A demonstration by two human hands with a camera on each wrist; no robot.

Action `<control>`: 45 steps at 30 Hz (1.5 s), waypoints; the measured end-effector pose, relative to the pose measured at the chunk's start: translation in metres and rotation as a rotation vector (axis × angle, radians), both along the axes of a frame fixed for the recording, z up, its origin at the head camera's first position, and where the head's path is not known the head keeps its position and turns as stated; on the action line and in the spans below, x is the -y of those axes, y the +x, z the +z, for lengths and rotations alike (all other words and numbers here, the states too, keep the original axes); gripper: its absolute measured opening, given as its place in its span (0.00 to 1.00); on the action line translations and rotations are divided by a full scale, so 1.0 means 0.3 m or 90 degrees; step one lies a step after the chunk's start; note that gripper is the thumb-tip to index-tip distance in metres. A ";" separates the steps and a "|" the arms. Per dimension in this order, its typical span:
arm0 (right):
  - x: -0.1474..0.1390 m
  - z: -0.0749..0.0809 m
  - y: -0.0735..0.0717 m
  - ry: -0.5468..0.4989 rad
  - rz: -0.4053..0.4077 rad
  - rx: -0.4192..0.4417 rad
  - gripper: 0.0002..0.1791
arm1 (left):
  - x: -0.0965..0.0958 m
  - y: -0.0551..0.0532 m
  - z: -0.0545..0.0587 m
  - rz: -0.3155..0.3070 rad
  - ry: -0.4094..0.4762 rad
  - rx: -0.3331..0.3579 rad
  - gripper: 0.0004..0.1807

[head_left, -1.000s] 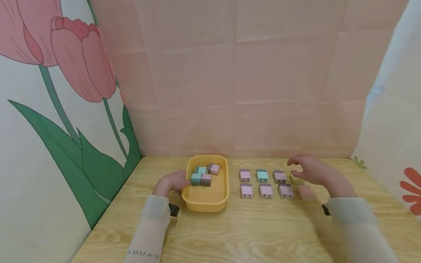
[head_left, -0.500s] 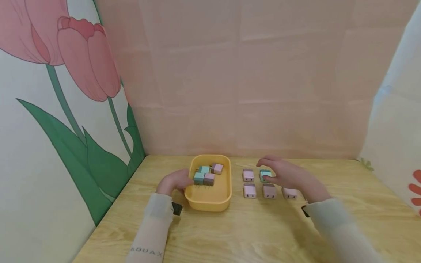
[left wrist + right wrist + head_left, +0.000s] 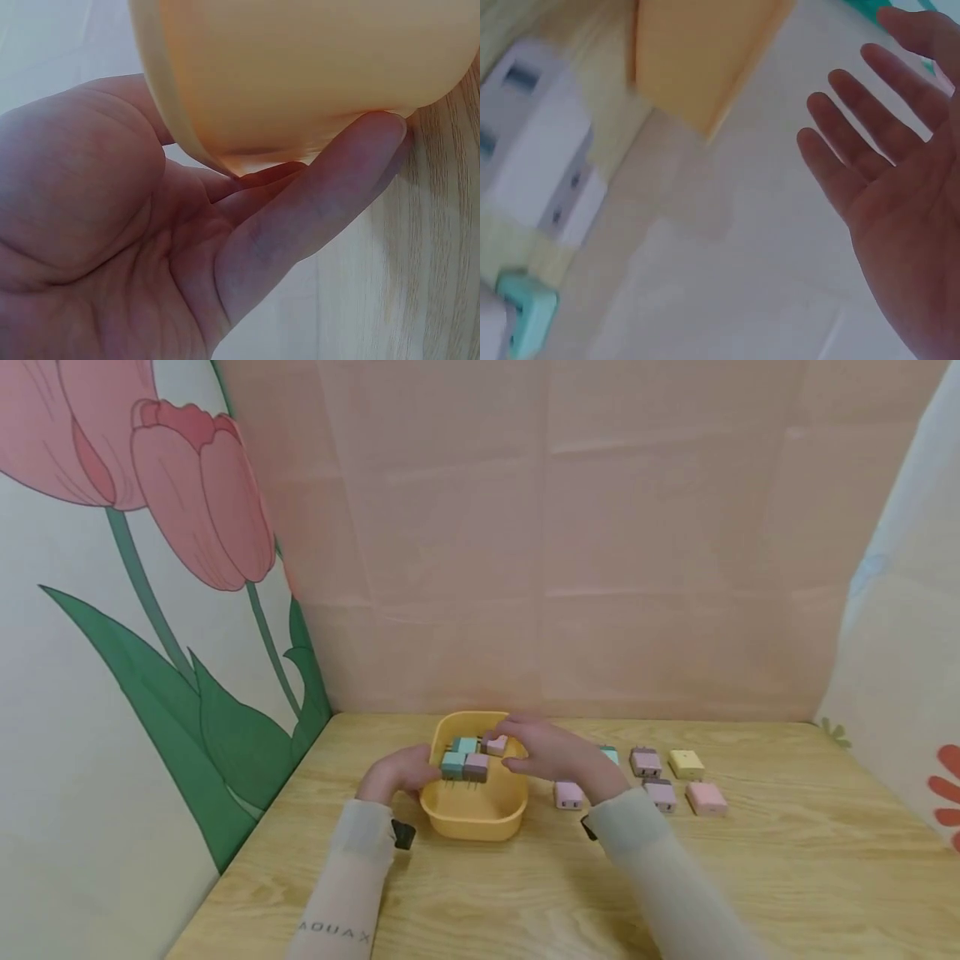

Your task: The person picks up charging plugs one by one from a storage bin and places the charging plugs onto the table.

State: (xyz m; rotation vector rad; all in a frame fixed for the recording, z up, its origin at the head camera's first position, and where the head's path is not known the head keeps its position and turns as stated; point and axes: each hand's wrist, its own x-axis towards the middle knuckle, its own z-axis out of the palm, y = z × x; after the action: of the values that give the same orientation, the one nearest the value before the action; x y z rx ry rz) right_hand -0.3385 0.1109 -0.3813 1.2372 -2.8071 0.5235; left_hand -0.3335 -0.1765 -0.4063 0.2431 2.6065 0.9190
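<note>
A yellow plastic basket (image 3: 474, 829) stands on the wooden table, holding several USB wall chargers: teal ones (image 3: 453, 766) and pinkish-purple ones (image 3: 476, 767), some with metal prongs showing. My left hand (image 3: 405, 770) grips the basket's left rim, the thumb over the edge; in the left wrist view, fingers lie against its outer wall. Over the basket's right side hovers my right hand (image 3: 547, 750), fingers spread, nothing held. It partly covers a lilac charger (image 3: 495, 744) in the basket. The right hand and forearm hide part of the rows of chargers on the table.
Right of the basket, chargers lie in two rows: lilac (image 3: 568, 795), teal (image 3: 609, 755), mauve (image 3: 646, 762), yellow (image 3: 686, 763) and pink (image 3: 706, 797). A pink cloth backdrop (image 3: 570, 568) hangs behind the table. A tulip-printed sheet (image 3: 97, 718) stands at the left.
My right hand has swept left from the far-right chargers, across the rows, to above the basket. The yellow and pink chargers show again. My left hand keeps its grip on the rim.
</note>
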 end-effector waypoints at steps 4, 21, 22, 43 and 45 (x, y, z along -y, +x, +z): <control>0.062 -0.018 -0.004 -0.009 0.009 0.029 0.21 | -0.004 -0.004 -0.001 -0.002 0.008 0.012 0.14; 0.162 -0.106 -0.045 0.065 0.000 0.043 0.18 | -0.010 -0.016 0.001 -0.022 0.023 0.004 0.16; 0.166 -0.114 -0.046 0.073 0.004 0.036 0.17 | -0.010 -0.015 0.001 -0.022 0.024 0.003 0.16; 0.207 -0.136 -0.013 0.117 -0.039 0.045 0.21 | 0.000 0.002 0.006 -0.009 0.023 0.005 0.14; 0.209 -0.131 -0.010 0.127 -0.037 0.050 0.21 | 0.000 0.004 0.005 -0.007 0.021 0.007 0.14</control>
State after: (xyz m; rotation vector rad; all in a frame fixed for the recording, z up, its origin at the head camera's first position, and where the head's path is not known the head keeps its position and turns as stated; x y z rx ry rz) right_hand -0.3414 0.0481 -0.4205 1.1851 -3.0136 0.2999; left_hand -0.3324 -0.1766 -0.4047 0.2607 2.5797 0.9566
